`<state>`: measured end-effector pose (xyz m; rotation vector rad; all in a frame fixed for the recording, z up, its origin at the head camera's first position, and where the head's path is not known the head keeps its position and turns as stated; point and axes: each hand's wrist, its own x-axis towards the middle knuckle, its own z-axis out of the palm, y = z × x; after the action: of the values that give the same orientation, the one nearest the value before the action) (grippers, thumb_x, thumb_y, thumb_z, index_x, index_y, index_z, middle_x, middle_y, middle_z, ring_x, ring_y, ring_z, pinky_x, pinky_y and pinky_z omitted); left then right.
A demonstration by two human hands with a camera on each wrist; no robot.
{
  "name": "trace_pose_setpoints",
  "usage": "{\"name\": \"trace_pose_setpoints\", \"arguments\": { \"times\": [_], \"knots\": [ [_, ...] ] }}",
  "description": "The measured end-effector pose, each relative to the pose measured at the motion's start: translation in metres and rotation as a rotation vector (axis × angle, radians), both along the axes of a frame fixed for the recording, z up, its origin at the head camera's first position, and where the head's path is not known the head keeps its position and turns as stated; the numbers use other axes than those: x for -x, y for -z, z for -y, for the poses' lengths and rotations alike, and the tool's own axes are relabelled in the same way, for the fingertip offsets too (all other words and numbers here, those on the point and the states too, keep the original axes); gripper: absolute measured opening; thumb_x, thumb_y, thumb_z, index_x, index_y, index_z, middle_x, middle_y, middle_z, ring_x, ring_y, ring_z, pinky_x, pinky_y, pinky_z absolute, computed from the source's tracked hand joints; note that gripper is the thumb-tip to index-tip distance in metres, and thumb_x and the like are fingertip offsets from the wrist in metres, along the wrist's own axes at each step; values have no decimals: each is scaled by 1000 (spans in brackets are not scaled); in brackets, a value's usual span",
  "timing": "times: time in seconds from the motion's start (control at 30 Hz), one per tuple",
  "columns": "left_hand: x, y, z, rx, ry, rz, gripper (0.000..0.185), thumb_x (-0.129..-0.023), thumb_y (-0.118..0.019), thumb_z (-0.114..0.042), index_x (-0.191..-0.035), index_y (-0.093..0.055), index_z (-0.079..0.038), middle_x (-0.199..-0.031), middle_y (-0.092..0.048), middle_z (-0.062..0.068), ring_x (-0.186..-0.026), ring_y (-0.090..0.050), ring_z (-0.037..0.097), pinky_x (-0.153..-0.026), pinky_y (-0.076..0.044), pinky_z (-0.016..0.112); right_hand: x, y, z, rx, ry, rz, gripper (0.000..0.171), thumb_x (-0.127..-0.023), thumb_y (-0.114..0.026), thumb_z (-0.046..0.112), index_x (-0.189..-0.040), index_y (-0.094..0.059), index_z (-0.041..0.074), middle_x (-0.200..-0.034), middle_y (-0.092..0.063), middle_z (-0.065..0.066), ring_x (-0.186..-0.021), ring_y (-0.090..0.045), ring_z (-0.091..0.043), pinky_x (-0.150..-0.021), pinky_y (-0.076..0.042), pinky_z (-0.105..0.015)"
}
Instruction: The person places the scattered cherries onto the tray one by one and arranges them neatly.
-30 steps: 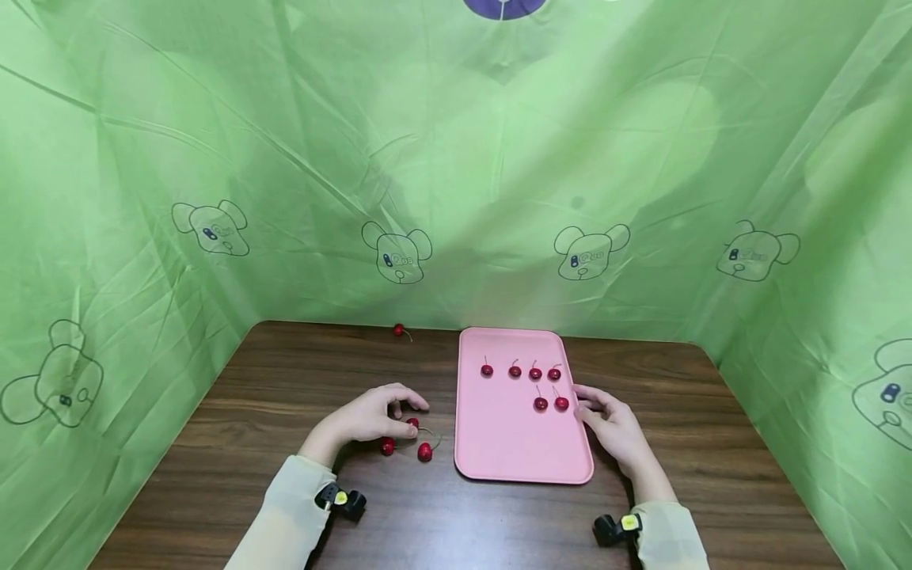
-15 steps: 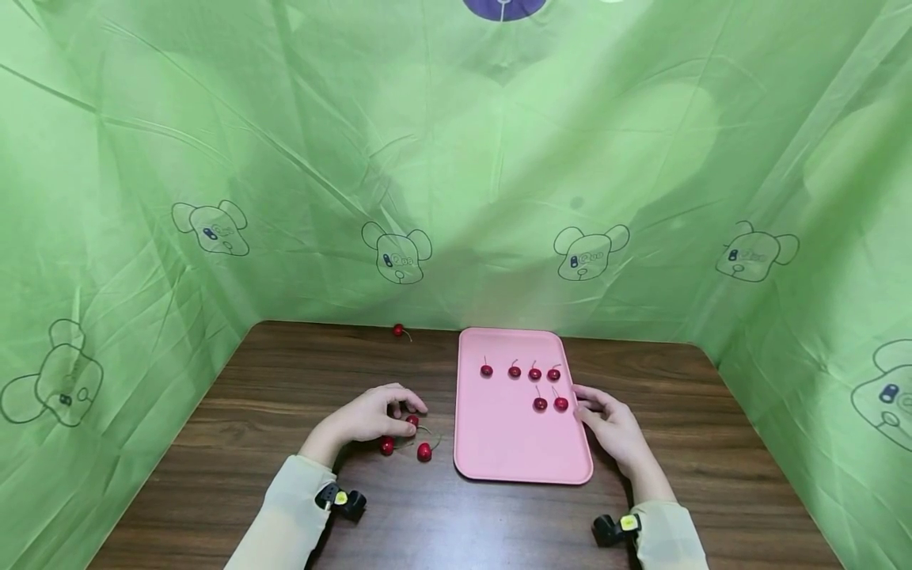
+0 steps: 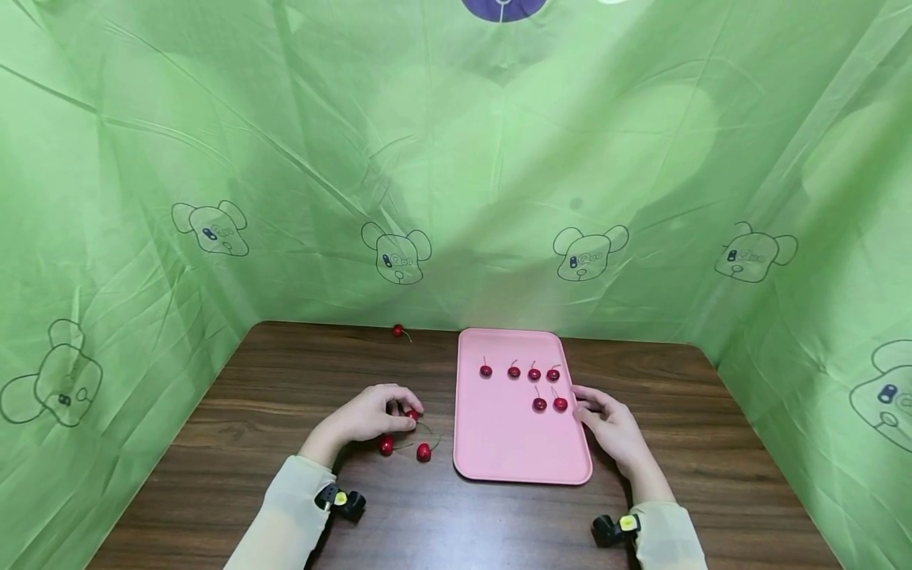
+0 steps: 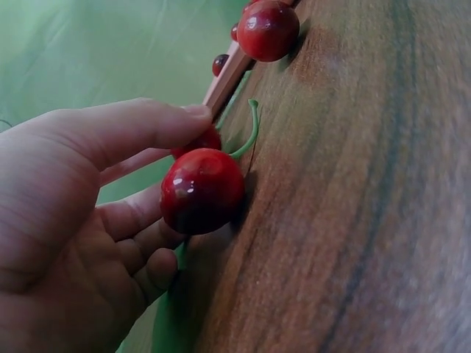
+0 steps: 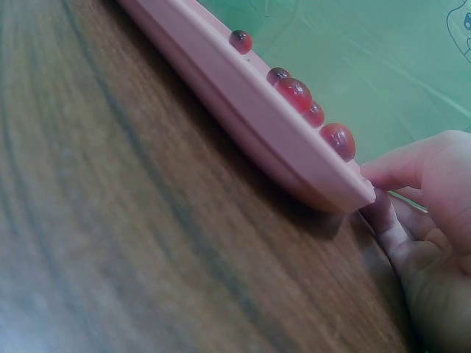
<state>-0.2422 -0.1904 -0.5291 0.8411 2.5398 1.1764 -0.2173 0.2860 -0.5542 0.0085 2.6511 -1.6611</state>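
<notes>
1. Green tent fabric (image 3: 456, 158) printed with cartoon bear faces is enclosing the workspace on three sides.
2. Dark wooden table (image 3: 249, 412) is lying beneath everything, with the pink tray (image 3: 499, 451) sitting on it right of centre.
3. The person's right hand (image 3: 613, 427) is resting at the tray's right edge, its fingers loosely bent against the rim and gripping nothing; the right wrist view is showing a fingertip touching the tray's corner.
4. The left hand (image 3: 363, 416) is lying on the table just left of the tray, its thumb and fingers pinching a cherry (image 3: 412, 414) at their tips.
5. Six cherries are sitting on the tray: a row of four (image 3: 514, 372) toward the far end, and two more (image 3: 539, 404) just in front of the right hand's fingertips.
6. Two loose cherries (image 3: 423, 452) are lying on the table just beside the left hand, one (image 4: 202, 191) close against its palm in the left wrist view.
7. One lone cherry (image 3: 398, 330) is resting at the table's far edge, well apart from the others.
</notes>
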Motion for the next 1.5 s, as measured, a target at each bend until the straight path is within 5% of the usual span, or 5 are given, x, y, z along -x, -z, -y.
{"name": "trace_pose_setpoints", "arguments": {
  "times": [0.67, 1.17, 1.5],
  "knots": [
    [0, -2, 2, 11, -224, -43, 21, -89, -91, -23, -100, -75, -16, -90, -67, -4, -71, -57, 15, -66, -47, 29, -1, -3, 1, -4, 1, -8, 44, -108, -70, 17, -151, -65, 7, -137, -71, -18, -122, -66, -26, -90, -55, -21],
    [6, 5, 13, -28, -119, 5, 34, -87, -84, -9, -120, -75, -12, -105, -70, 1, -67, -57, 12, -64, -50, 29, -1, -2, 1, -6, -1, -9, 44, -108, -70, 18, -150, -65, 7, -135, -71, -18, -120, -67, -24, -90, -55, -21],
    [7, 6, 16, 2, -79, -16, 34, -89, -80, -4, -119, -79, -19, -104, -71, -4, -68, -55, 8, -68, -49, 29, -1, -2, 2, -10, 6, -18, 42, -108, -69, 16, -149, -66, 6, -134, -72, -18, -122, -66, -26, -90, -55, -20]
  ]
}}
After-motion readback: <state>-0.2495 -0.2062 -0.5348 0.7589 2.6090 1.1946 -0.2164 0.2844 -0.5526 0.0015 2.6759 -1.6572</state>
